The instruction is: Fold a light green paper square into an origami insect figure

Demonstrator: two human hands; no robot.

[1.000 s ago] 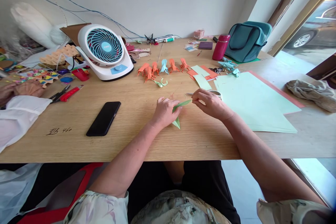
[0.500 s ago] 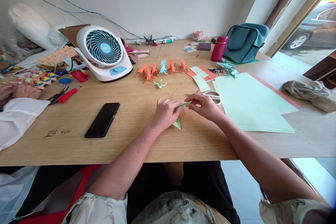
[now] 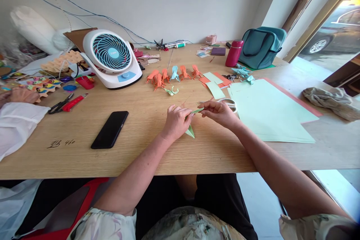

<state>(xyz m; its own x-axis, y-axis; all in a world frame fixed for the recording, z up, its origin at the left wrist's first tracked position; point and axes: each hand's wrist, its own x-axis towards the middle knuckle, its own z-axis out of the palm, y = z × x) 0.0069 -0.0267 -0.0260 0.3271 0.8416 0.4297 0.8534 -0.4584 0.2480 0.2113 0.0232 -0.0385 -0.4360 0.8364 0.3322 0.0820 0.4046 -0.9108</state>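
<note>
A folded piece of light green paper [image 3: 190,131] is held between my two hands just above the table. My left hand [image 3: 177,120] is closed around its middle, hiding much of it, while a pointed flap sticks out below. My right hand [image 3: 218,113] pinches the upper tip of the paper between thumb and fingers. White-handled scissors [image 3: 230,103] lie right behind my right hand, partly covered by it. Beyond my hands stand several orange folded paper figures [image 3: 158,79], a light blue one [image 3: 174,73] and a small green one [image 3: 171,90].
A black phone [image 3: 109,129] lies left of my arm. The white fan [image 3: 112,58] stands behind it, near a red cutter [image 3: 74,102]. Large green sheets [image 3: 272,112] cover the table's right side, with a pink bottle [image 3: 234,53] behind. Another person's sleeve [image 3: 22,123] is at far left.
My hands stay nearly in place, with the green paper's tip shifted very slightly in the right fingers. The other person's hand and sleeve at far left have drawn a little leftward.
</note>
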